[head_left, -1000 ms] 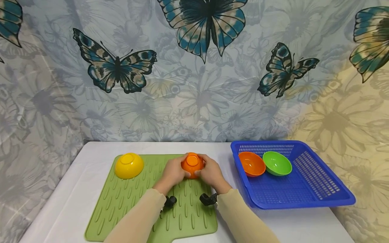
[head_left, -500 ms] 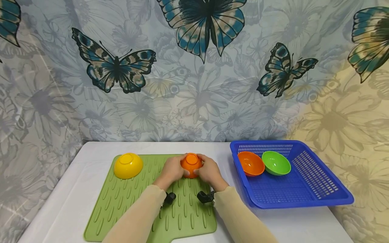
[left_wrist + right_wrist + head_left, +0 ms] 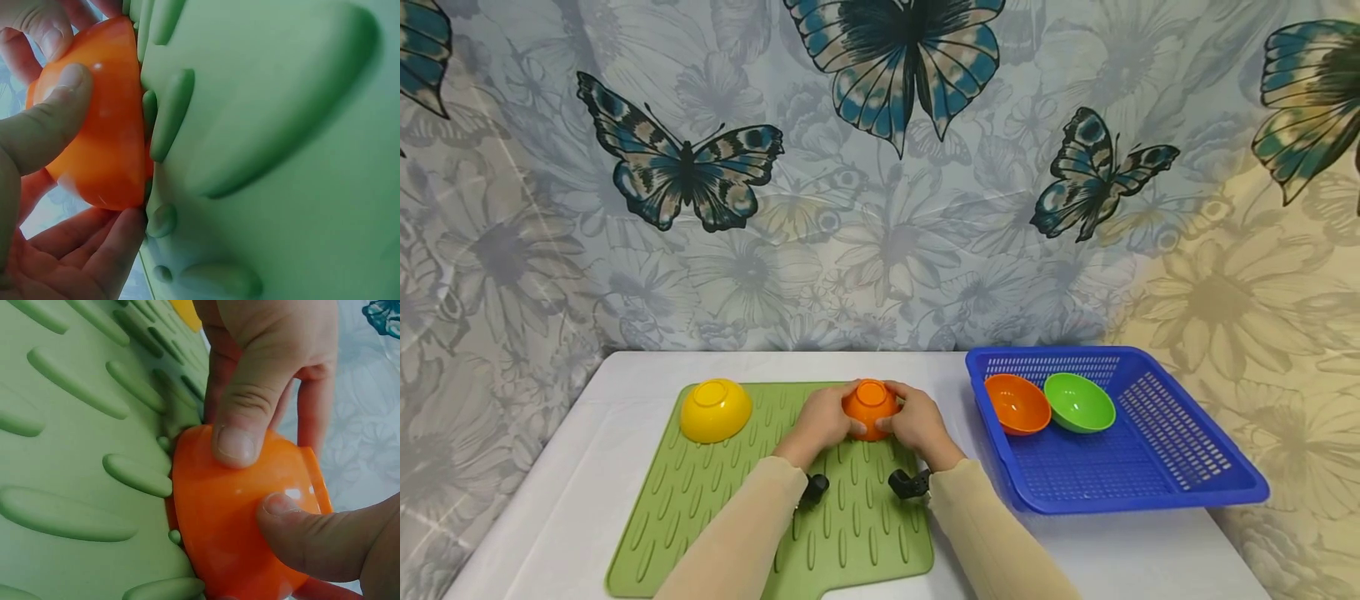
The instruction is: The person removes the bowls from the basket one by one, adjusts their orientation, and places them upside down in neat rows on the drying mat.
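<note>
An orange bowl point(image 3: 870, 408) stands upside down on the green ridged mat point(image 3: 737, 508), its foot ring facing up. My left hand point(image 3: 822, 421) grips it from the left, thumb on the near side and fingers around the far side. From the right my right hand point(image 3: 919, 422) holds the same bowl in a mirrored grip. Both thumbs press the bowl's wall in the left wrist view, where the rim of the bowl point(image 3: 112, 144) sits right at the mat's ridges. A yellow bowl point(image 3: 717, 411), also upside down, rests on the mat's far left part.
To the right stands a blue plastic basket point(image 3: 1120, 475) with perforated walls. Inside it, another orange bowl point(image 3: 1018, 405) and a green bowl point(image 3: 1079, 403) lie side by side, openings up. A white cloth point(image 3: 542, 475) covers the table, and a butterfly-print curtain point(image 3: 880, 250) hangs behind.
Both hands keep their grip on the upturned orange bowl, which stays in place on the mat. The whole head view shifts very slightly; nothing else visibly moves.
</note>
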A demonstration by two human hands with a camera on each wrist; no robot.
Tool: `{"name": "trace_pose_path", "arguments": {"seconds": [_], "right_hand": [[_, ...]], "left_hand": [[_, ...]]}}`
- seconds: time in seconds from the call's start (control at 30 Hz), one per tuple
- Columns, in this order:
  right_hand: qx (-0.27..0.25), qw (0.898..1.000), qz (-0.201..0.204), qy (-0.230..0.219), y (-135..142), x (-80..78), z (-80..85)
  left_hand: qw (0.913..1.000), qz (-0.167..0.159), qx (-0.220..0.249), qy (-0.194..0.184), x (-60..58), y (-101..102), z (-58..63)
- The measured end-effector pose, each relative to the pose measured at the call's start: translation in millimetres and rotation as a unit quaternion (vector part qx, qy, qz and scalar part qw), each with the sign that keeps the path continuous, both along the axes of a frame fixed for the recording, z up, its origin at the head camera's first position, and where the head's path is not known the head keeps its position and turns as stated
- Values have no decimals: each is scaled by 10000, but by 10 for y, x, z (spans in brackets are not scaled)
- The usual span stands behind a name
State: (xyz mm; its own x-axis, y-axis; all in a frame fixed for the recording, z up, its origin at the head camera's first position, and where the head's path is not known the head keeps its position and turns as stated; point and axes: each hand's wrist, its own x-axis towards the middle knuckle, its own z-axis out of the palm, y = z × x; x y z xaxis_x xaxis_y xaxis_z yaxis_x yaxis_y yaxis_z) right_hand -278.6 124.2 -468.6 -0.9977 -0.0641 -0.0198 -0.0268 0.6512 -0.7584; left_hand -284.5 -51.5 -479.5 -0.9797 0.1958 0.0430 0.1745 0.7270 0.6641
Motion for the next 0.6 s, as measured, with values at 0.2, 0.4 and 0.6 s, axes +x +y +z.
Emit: {"name": "trace_pose_path", "arguments": {"seconds": [0.2,0.4,0.6], "right_hand": [[54,10000,47,-27,-4,11,-20],[94,9999,77,-57,-11,24,24],[227,9993,263,-140,37,141,343]], "left_hand": [[10000,-27,-56,-24,13,-14,-1],[10000,-12,-25,-58,13,-4,8],[10000,-1,2,-55,12,-2,13]]}}
